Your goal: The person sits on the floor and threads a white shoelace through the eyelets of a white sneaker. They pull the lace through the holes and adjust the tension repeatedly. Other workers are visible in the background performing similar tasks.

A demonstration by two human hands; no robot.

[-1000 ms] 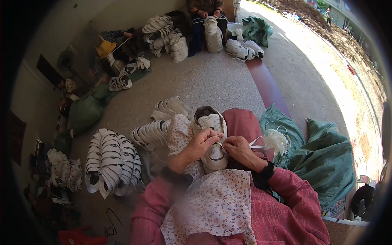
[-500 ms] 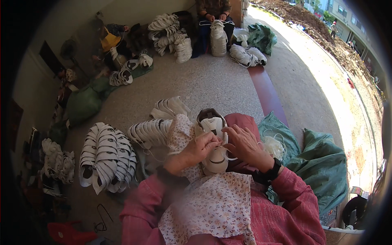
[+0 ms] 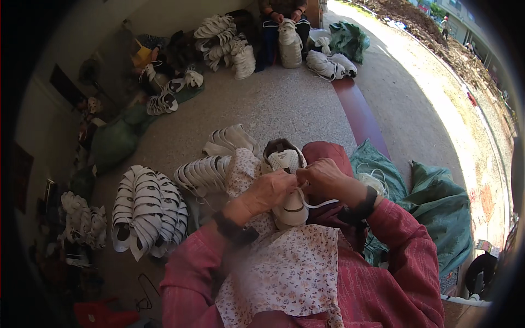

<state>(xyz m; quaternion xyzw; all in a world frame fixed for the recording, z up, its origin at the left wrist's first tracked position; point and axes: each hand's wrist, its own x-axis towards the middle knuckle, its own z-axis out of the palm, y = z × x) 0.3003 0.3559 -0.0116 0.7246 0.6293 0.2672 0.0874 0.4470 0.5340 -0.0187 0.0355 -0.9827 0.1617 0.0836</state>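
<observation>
A white and cream sneaker (image 3: 291, 212) with a dark collar lies along my lap, its toe toward me. My left hand (image 3: 272, 188) is closed over the lacing area from the left, fingers pinched at the lace. From the right, my right hand (image 3: 327, 177) is closed too, its fingertips meeting the left ones above the shoe's tongue (image 3: 284, 160). A white shoelace (image 3: 324, 205) trails out to the right beneath the right hand. The fingertips hide the eyelets where they meet. Under the shoe lies a floral cloth (image 3: 279, 268) across my lap.
Nested shoe uppers (image 3: 149, 210) stand in stacks at the left, with more fanned uppers (image 3: 203, 174) beside my knee. White laces (image 3: 374, 183) lie by a green sack (image 3: 437, 218) at the right. Across the floor a person (image 3: 284, 16) handles another shoe stack (image 3: 290, 46).
My right hand's spread fingers have closed and drawn in beside the left hand over the shoe. More of the lace now shows to the right. The view has shifted slightly.
</observation>
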